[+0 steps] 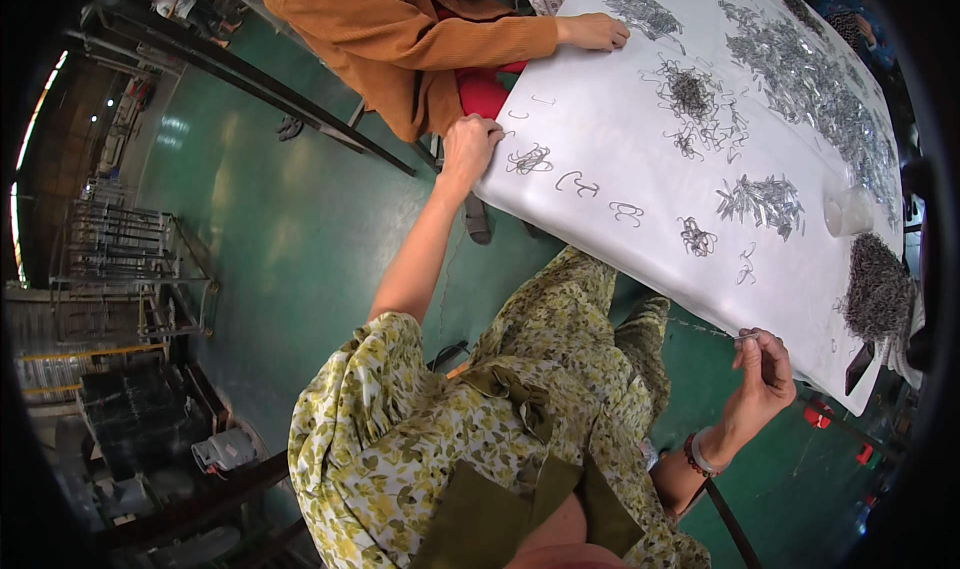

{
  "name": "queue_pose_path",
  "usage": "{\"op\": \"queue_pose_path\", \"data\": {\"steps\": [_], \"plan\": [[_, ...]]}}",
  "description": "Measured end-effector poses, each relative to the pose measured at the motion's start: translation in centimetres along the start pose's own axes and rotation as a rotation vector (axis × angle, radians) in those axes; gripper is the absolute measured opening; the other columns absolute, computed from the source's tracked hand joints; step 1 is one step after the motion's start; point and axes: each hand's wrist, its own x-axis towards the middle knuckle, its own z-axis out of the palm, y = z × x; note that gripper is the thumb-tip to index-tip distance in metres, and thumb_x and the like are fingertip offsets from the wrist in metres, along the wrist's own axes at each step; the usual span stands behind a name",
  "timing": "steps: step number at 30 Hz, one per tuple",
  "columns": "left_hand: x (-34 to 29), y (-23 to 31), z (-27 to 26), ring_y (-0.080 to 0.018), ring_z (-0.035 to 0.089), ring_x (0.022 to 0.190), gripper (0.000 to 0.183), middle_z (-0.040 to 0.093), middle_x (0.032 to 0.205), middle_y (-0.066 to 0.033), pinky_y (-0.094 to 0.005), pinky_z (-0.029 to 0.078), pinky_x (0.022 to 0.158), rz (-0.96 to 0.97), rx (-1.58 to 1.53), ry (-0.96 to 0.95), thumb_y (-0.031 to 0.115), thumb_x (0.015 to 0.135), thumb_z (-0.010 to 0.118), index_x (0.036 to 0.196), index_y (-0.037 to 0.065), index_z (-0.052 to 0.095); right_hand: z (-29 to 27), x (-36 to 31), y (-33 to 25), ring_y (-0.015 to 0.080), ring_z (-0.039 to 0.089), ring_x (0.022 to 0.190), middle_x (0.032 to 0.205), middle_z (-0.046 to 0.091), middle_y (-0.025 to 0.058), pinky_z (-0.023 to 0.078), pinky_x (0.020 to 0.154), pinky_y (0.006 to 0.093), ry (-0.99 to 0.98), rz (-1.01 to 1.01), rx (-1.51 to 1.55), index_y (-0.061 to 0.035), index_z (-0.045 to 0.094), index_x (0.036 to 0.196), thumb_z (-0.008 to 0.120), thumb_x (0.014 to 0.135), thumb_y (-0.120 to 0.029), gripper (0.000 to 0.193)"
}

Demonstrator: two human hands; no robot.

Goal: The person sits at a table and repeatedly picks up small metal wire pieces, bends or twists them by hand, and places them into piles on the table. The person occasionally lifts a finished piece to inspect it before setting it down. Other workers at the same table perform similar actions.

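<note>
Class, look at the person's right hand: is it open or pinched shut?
Pinched shut: on the right hand, thumb and fingertip meet around a thin piece.

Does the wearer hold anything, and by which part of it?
The right hand pinches a small thin piece in its fingertips; which part is too small to tell. Whether the left hand holds anything cannot be told.

We see dull metal hooks (pixel 530 159) and a smooth, faintly glossy tabletop (pixel 600 119). We note a matt cloth sleeve (pixel 470 44) and glossy floor (pixel 250 239).
</note>
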Motion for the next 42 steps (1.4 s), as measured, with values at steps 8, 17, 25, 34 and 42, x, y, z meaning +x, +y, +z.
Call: {"op": "queue_pose_path", "data": {"steps": [8,17,25,34,42], "plan": [[2.7,-0.7,2.1,-0.0315,0.062,0.083,0.010,0.062,0.084,-0.0118,-0.0426,0.050,0.072,0.175,0.164,0.038,0.014,0.080,0.065,0.081,0.006,0.070,0.4,0.1,-0.2,0.0134,0.055,0.065,0.083,0.064,0.0145,0.042,0.054,0.0222,0.001,-0.009,0.020,0.0060,0.064,0.090,0.065,0.081,0.007,0.009],[8.5,0.6,3.0,-0.0279,0.063,0.085,0.012,0.065,0.084,-0.0097,-0.0385,0.051,0.073,0.266,-0.042,-0.182,0.016,0.078,0.066,0.083,0.006,0.070,-0.7,-0.1,-0.2,0.0135,0.056,0.066,0.083,0.065,0.0147,0.042,0.054,0.0221,0.040,-0.028,-0.004,0.0053,0.064,0.090,0.065,0.081,0.007,0.010],[12.4,0.2,5.2,-0.0235,0.060,0.095,0.008,0.063,0.089,-0.0060,-0.0396,0.051,0.072,0.517,0.267,-0.105,0.013,0.079,0.063,0.084,0.007,0.065,-0.7,-0.5,-0.1,0.0132,0.056,0.065,0.084,0.065,0.0145,0.043,0.055,0.0222,0.091,-0.007,-0.002,0.0054,0.064,0.090,0.066,0.081,0.007,0.009],[12.0,0.6,1.6,-0.0263,0.065,0.084,0.023,0.069,0.084,-0.0090,-0.0374,0.051,0.075,0.212,-0.017,-0.317,0.021,0.075,0.069,0.096,0.010,0.071,-1.8,-0.7,-0.4,0.0137,0.055,0.065,0.085,0.065,0.0154,0.044,0.056,0.0227,0.097,-0.008,-0.040,0.0062,0.064,0.090,0.066,0.080,0.006,0.010],[5.0,1.4,0.9,-0.0234,0.063,0.083,0.033,0.067,0.086,-0.0082,-0.0364,0.049,0.076,0.231,-0.041,0.004,0.024,0.071,0.076,0.100,0.010,0.071,-0.6,0.0,0.1,0.0137,0.055,0.066,0.085,0.065,0.0161,0.043,0.055,0.0224,0.020,-0.019,0.032,0.0063,0.064,0.092,0.065,0.081,0.009,0.012]]}}
